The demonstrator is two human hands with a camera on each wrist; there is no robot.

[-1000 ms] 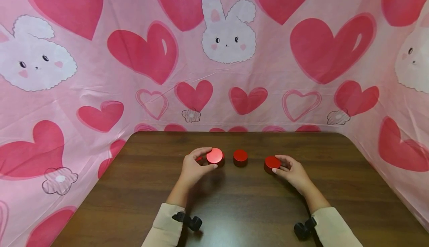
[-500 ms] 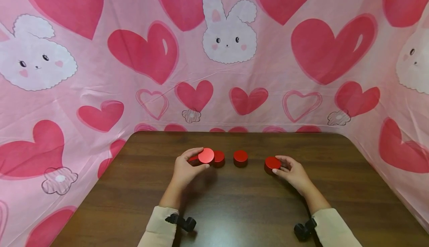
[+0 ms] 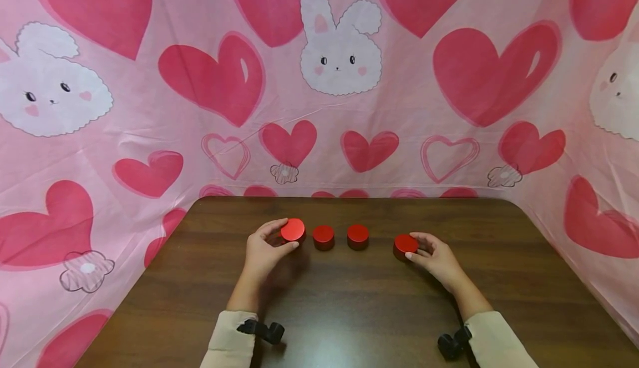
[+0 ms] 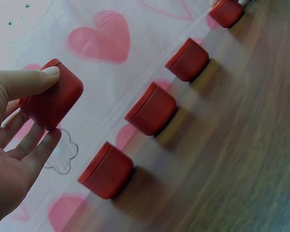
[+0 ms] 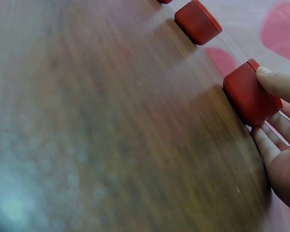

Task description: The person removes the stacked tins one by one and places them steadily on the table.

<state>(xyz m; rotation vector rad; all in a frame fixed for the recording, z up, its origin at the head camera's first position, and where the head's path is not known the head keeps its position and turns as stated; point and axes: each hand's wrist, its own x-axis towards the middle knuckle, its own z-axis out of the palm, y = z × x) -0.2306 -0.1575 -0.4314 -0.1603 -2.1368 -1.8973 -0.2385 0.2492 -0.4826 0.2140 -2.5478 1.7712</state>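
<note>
In the head view, my left hand [image 3: 264, 248] pinches a round red lidded tin [image 3: 293, 230] between thumb and fingers. The left wrist view shows this tin [image 4: 58, 96] raised off the table. Below it stands another red tin [image 4: 108, 171], mostly hidden behind the held one in the head view. Two more matching tins, one left [image 3: 323, 237] and one right [image 3: 358, 237], stand in the middle with a gap between them. My right hand [image 3: 439, 260] grips the rightmost red tin [image 3: 405, 246], which rests on the table, with the thumb on its near side.
The dark wooden table [image 3: 359, 307] has rounded far corners. Pink cloth [image 3: 339, 112] printed with hearts and rabbits hangs behind it and along both sides. Black wrist cameras sit on the left sleeve [image 3: 262, 330] and right sleeve [image 3: 454, 342].
My left hand has moved left with its tin, from in front of the left middle tin, which now shows fully. The right hand and its tin have stayed put.
</note>
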